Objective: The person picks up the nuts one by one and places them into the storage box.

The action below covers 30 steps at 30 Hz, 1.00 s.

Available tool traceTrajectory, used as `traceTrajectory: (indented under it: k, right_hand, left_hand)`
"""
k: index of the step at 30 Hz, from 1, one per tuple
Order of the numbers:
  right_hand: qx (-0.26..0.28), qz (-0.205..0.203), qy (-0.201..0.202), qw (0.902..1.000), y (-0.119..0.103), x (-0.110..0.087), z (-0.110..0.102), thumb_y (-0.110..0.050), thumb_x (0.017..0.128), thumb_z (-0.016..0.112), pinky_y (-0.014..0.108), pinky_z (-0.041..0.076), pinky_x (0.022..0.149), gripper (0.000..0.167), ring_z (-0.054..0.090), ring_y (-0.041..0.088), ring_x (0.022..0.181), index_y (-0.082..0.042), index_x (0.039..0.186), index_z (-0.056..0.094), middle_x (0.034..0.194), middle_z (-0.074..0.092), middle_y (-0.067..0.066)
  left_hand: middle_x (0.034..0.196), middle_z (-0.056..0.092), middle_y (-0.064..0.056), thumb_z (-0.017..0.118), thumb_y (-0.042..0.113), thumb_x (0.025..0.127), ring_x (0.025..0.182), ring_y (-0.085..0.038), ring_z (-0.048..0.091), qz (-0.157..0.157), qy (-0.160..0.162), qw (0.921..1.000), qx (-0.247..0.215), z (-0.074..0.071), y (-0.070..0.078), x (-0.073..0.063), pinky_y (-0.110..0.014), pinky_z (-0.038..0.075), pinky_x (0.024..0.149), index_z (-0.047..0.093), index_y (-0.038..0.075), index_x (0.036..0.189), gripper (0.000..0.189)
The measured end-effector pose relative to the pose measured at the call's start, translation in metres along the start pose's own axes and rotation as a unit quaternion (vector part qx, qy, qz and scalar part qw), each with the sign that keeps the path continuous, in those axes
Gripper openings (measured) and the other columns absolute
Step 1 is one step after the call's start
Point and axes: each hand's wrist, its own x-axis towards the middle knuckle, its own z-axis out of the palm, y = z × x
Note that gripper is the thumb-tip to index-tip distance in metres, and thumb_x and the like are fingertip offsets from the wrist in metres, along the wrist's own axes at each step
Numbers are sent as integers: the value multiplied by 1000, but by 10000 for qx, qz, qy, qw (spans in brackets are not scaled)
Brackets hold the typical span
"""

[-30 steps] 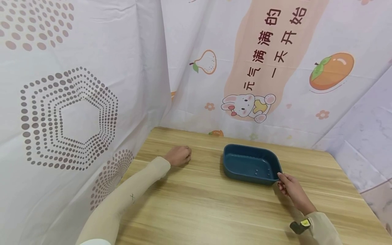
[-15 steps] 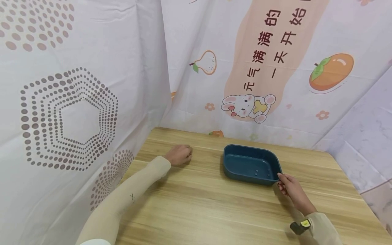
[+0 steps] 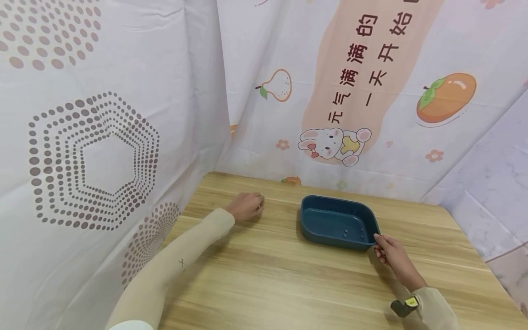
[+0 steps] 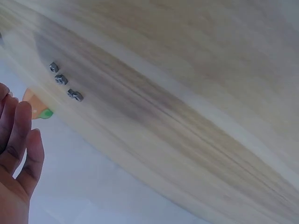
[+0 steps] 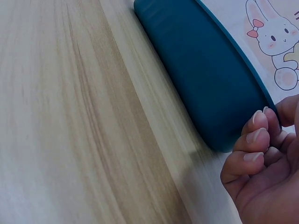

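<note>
A dark teal plastic tray (image 3: 332, 221) with rounded corners and low walls sits on the wooden table. Several small metal pieces that look like nuts (image 3: 345, 233) lie on its floor. My right hand (image 3: 393, 259) pinches the tray's near right corner between thumb and fingers, the other fingers curled below the rim. To the tray's left, my left hand (image 3: 247, 206) is low over the table with bent fingers. Its thumb is out of the left wrist view, and I cannot tell whether the fingertips hold anything. Beside it there, several small grey metal nuts (image 4: 61, 79) lie in a short row.
The wooden table (image 3: 264, 284) runs back to a white printed curtain (image 3: 255, 137) along its far edge. Another curtain (image 3: 107, 165) with dotted patterns hangs on the left. A black wrist strap (image 3: 404, 305) sits on the right sleeve.
My left hand has shifted a little to the right and toward the far edge. The right hand and the tray have stayed in place.
</note>
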Motion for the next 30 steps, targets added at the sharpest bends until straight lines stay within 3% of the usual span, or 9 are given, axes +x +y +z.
traceTrajectory:
  k: [14,24,30]
  right_hand:
    - [3,-1,8,10000,0,-1,1,-47,110,42,24,44,54,52,46,8,61,1,93,53,73,52,-1]
    - [6,-52,10,10000,0,-2,1,-47,110,42,23,44,54,51,46,8,61,-1,91,53,73,52,-2]
    - [20,-45,46,10000,1,-2,2,-47,110,43,23,44,54,50,46,8,60,-2,90,54,73,52,-2]
  left_hand:
    - [90,67,2,61,15,102,70,-5,59,18,-36,10000,21,-7,11,12,-18,48,60,70,10,96,11]
    - [88,68,0,62,12,100,70,-7,61,286,263,9992,78,-13,21,25,-20,50,60,71,9,96,11]
    - [91,70,0,65,17,101,73,-7,64,342,279,9990,90,-16,30,34,-20,51,60,73,9,99,11]
